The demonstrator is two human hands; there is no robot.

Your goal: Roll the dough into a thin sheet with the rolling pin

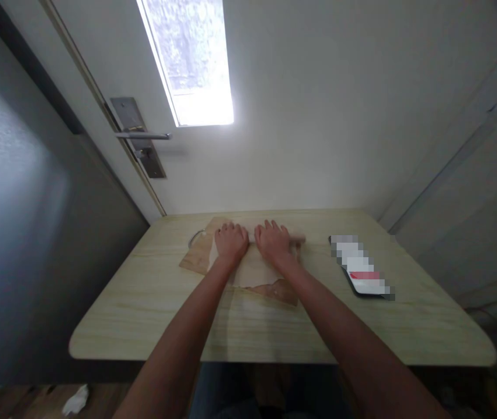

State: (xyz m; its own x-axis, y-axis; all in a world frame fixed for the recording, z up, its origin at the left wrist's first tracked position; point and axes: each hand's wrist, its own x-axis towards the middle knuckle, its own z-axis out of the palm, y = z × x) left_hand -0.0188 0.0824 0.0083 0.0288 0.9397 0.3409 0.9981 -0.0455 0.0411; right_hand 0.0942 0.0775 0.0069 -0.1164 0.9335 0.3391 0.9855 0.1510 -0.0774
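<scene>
A pale sheet of dough [251,270] lies spread on a brown wooden cutting board [196,254], which sits at an angle on the table. Across the far part of the dough runs a rolling pin [298,238], its right end sticking out. My left hand [231,240] is closed over the left part of the pin. Beside it, with a small gap between, my right hand [273,240] is closed over the pin further right. Both hands hide most of the pin. At the board's left edge a metal handle [195,237] shows.
A phone [359,270] with a blurred-out screen lies on the right of the light wooden table [144,314]. Behind the table stands a white door [309,116] with a window and a lever handle [144,135]. A crumpled white scrap [76,400] is on the floor at lower left.
</scene>
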